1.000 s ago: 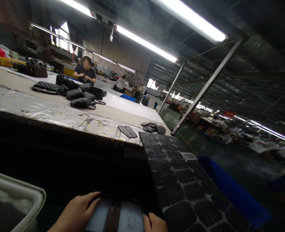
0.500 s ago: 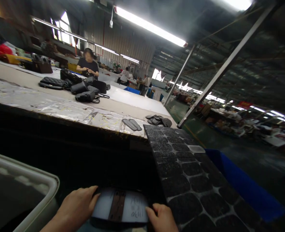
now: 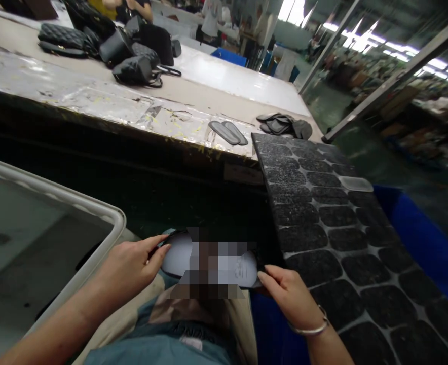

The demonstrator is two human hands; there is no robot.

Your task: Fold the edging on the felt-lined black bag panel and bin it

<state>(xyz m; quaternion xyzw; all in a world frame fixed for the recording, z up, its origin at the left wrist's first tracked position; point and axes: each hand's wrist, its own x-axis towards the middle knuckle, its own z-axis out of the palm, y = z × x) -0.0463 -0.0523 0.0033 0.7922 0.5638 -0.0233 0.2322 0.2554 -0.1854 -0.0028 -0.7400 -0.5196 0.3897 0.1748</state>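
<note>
Between my hands, low in front of my body, is a white oval panel (image 3: 175,257) with a black edge and faint writing at its right end. Its middle is blurred out. My left hand (image 3: 135,263) pinches the left end between thumb and fingers. At the opposite end, my right hand (image 3: 290,294), with a bracelet at the wrist, grips the black edge. Beside my right arm lies a dark board (image 3: 315,238) with rows of black rounded pieces. Two grey oval pieces (image 3: 228,133) rest on the worktable's near edge.
A white bin (image 3: 121,218) stands at left. Black bags (image 3: 133,69) are piled on the long worktable (image 3: 193,96). More grey pieces (image 3: 283,125) lie by the board's far end. A blue container (image 3: 417,238) sits at right. A person's hands (image 3: 133,4) show across the table.
The view has tilted down, so my forearms and lap now show. Both hands still hold the panel, whose dark middle strip was clear before and is now blurred out.
</note>
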